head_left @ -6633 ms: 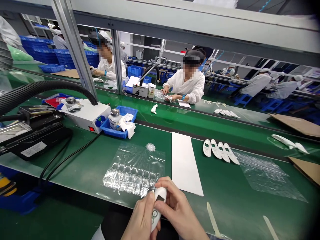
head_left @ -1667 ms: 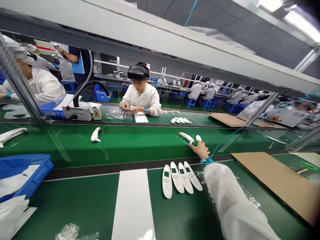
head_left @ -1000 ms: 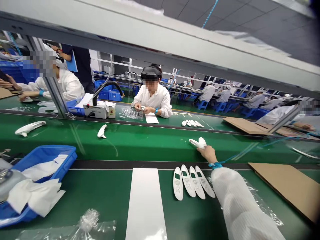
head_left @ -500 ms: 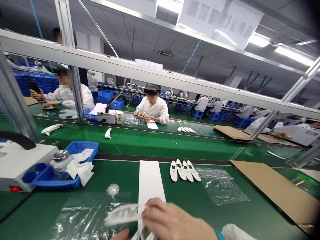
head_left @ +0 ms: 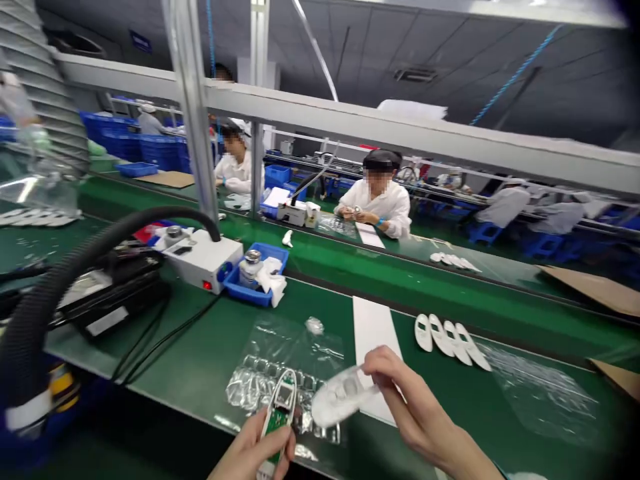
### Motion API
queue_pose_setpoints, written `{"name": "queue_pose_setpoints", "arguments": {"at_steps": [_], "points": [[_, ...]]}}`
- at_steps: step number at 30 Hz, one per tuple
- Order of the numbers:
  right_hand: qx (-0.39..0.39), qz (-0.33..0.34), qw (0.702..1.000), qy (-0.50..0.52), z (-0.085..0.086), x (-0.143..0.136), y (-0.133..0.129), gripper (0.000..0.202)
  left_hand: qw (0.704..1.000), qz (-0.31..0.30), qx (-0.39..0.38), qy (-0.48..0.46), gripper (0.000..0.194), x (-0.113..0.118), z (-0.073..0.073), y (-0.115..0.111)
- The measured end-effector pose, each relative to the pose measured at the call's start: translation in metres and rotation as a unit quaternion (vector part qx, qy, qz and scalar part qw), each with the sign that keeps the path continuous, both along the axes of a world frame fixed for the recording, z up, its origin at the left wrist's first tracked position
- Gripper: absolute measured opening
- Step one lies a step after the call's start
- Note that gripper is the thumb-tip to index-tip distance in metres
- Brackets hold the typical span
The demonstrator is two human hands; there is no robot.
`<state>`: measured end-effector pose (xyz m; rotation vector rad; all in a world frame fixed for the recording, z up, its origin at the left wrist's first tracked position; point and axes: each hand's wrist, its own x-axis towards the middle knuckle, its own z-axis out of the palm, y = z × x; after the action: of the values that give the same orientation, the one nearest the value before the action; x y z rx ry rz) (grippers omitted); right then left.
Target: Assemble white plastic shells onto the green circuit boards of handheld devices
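Note:
My left hand [head_left: 260, 447] grips a narrow white housing with a green circuit board [head_left: 277, 421] showing inside; its rounded end points up. To the right, my right hand [head_left: 410, 400] pinches one end of a white oval cover [head_left: 337, 399], which is tilted and slightly blurred. The two parts are apart. Under them lies a clear plastic bag [head_left: 280, 340] with small clear pieces in it. A white paper strip [head_left: 373, 327] passes behind the right hand. Several white oval covers [head_left: 450, 340] stand in a row to its right.
A blue tray [head_left: 250, 293] holds a metal-topped bottle and white wipes. Left of it are a white box [head_left: 203, 257] with a black hose and cables. Another clear bag [head_left: 545, 393] lies at the right. A person in white [head_left: 375, 200] sits across the bench.
The view has swung left. The hands have come apart: the left now shows the housing with the green board, and the right holds the white cover beside it.

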<state>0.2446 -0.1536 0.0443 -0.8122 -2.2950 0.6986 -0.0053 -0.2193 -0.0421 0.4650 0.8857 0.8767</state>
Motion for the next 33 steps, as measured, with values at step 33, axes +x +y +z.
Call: {"name": "queue_pose_setpoints", "arguments": {"at_steps": [33], "points": [[-0.005, -0.251, 0.965, 0.072, -0.050, -0.072, 0.046, 0.021, 0.997, 0.062, 0.039, 0.014, 0.067, 0.019, -0.019, -0.037]]}}
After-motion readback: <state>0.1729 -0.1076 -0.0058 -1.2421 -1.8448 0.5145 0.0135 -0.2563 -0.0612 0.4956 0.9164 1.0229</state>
